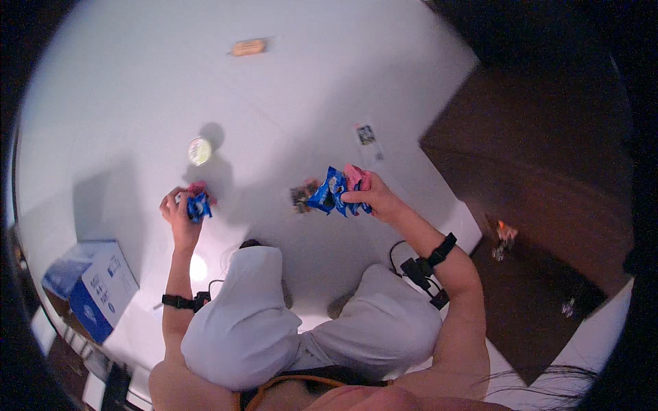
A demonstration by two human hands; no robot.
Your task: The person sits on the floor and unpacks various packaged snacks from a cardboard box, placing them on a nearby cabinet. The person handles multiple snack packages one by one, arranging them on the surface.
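Observation:
My left hand (180, 205) is closed around small blue and pink snack wrappers (199, 206), which stick out past the fingertips. On the other side, my right hand (374, 198) pinches a bunch of blue packets (329, 192) with a pink packet (354, 177) among them. Just left of that bunch, a blurred dark and orange packet (300, 198) lies on the white floor. A round pale-lidded container (200, 151) stands beyond my left hand. Whether the packets are full or empty cannot be told.
A blue and white cardboard box (110, 285) stands open at the lower left. Further off lie an orange packet (249, 48) and a clear wrapper bearing a printed code (372, 149). Small wrappers (506, 234) lie on the dark brown surface at right. Straps with black devices (419, 269) sit on my forearms.

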